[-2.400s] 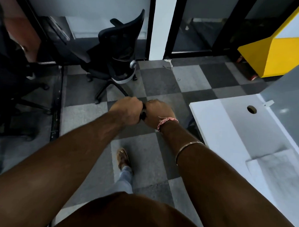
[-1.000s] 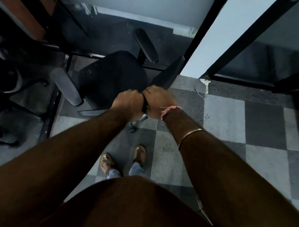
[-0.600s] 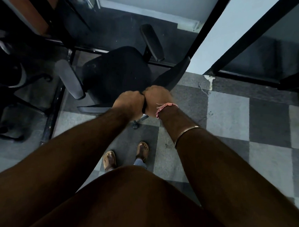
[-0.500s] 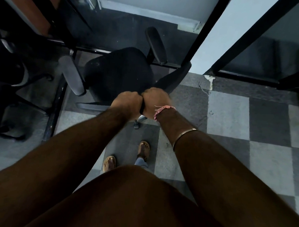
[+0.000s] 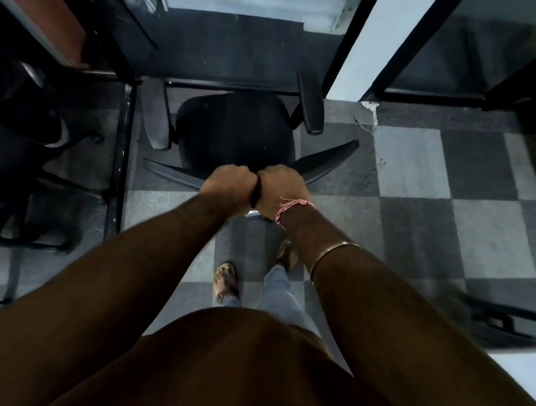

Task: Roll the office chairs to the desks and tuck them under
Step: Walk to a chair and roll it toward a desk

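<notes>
A black office chair stands right below me, seen from above, its seat facing away from me. My left hand and my right hand grip the top edge of its backrest side by side, knuckles touching. Its two armrests point toward a dark desk ahead, whose black front bar runs just past the front of the seat. The chair's base and wheels are hidden under the seat.
A second black chair sits at the left behind a black desk leg. A white pillar rises at the upper right. Checkered grey carpet spreads to the right. A white desk corner shows at lower right.
With both hands gripping the backrest, the chair has rolled forward and turned square to the desk; its armrests now reach the desk's front bar. I have stepped after it.
</notes>
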`<state>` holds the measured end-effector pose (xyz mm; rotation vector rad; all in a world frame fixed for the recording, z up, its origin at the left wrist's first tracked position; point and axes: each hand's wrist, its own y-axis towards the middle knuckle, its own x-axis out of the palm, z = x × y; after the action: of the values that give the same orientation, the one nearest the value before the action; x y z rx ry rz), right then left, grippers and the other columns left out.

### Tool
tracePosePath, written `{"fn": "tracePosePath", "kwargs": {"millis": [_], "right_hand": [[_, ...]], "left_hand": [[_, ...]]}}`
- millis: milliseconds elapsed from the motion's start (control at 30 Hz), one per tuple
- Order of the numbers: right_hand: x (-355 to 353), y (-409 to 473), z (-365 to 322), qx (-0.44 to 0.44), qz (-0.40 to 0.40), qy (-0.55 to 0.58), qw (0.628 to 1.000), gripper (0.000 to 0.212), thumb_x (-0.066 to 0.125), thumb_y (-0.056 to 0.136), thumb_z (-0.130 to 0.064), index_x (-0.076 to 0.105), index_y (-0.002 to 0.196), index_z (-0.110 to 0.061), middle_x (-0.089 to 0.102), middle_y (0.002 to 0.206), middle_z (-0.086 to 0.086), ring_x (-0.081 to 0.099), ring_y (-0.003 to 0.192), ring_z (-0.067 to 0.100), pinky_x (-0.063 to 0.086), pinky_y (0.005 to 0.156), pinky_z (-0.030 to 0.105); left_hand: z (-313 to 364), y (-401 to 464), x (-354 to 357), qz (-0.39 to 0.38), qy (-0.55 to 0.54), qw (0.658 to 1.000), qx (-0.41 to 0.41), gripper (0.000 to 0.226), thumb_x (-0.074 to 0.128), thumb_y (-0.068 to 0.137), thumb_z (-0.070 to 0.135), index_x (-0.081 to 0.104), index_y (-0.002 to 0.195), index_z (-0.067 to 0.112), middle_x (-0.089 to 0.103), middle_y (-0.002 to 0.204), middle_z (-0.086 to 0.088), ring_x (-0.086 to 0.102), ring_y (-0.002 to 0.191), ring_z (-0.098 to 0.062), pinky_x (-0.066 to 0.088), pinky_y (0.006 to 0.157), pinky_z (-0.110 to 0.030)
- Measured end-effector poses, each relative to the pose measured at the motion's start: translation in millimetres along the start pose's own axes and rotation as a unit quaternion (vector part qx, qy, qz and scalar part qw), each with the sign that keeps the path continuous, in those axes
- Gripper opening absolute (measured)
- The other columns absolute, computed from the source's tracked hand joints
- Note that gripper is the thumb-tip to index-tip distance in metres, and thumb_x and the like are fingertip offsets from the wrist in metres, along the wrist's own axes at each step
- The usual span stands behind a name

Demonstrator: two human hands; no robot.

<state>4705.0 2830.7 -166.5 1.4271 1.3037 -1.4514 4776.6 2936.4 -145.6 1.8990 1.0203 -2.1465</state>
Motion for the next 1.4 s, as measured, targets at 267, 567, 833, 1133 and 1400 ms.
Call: {"fn": "tracePosePath", "kwargs": {"millis": [267, 567, 833, 1133, 1400], "right_hand": [[8.5, -63.5, -51.6, 0.043, -0.034, 0.008, 0.998, 0.017, 0.065, 0.082, -0.035, 0.071, 0.09, -0.021, 0.069, 0.088, 0.002, 0.066, 0.083, 0.025, 0.049, 0.065, 0.033], [36.3, -194.0, -98.9, 0.04, 0.004, 0.05, 0.998, 0.026, 0.066, 0.075, -0.038, 0.068, 0.09, -0.017, 0.069, 0.092, 0.004, 0.063, 0.088, 0.026, 0.05, 0.074, 0.035], [64.9, -322.8, -141.8, 0.076, 0.012, 0.065, 0.995, 0.03, 0.066, 0.072, -0.041, 0.067, 0.089, -0.016, 0.067, 0.089, 0.003, 0.06, 0.087, 0.024, 0.051, 0.077, 0.036], [106.7, -444.3, -204.4, 0.118, 0.036, 0.009, 0.992, 0.03, 0.072, 0.072, -0.042, 0.066, 0.089, -0.018, 0.064, 0.088, 0.002, 0.056, 0.085, 0.023, 0.045, 0.077, 0.035], [133.0, -553.7, -289.0, 0.208, 0.031, 0.035, 0.977, 0.023, 0.063, 0.076, -0.037, 0.071, 0.089, -0.02, 0.064, 0.084, -0.002, 0.054, 0.082, 0.02, 0.045, 0.076, 0.034]], "left_hand": [[5.1, -71.4, 30.1, 0.014, 0.033, 0.999, 0.021, 0.023, 0.063, 0.094, 0.038, 0.072, 0.099, 0.017, 0.071, 0.093, -0.004, 0.07, 0.086, -0.026, 0.054, 0.073, -0.037], [45.5, -186.4, 83.9, 0.029, -0.015, 0.999, 0.037, 0.02, 0.065, 0.093, 0.041, 0.07, 0.094, 0.021, 0.064, 0.079, 0.003, 0.063, 0.075, -0.018, 0.055, 0.072, -0.034], [92.3, -291.6, 129.9, 0.012, -0.012, 0.996, 0.09, 0.018, 0.064, 0.092, 0.041, 0.068, 0.09, 0.024, 0.063, 0.076, 0.006, 0.062, 0.071, -0.017, 0.052, 0.068, -0.032], [122.2, -394.4, 186.6, 0.051, 0.026, 0.984, 0.167, 0.023, 0.067, 0.09, 0.045, 0.072, 0.092, 0.022, 0.07, 0.082, 0.003, 0.069, 0.077, -0.023, 0.057, 0.07, -0.034], [141.1, -499.9, 235.1, 0.024, 0.029, 0.972, 0.234, 0.022, 0.065, 0.088, 0.048, 0.072, 0.093, 0.027, 0.072, 0.086, 0.003, 0.069, 0.079, -0.022, 0.057, 0.074, -0.037]]}}
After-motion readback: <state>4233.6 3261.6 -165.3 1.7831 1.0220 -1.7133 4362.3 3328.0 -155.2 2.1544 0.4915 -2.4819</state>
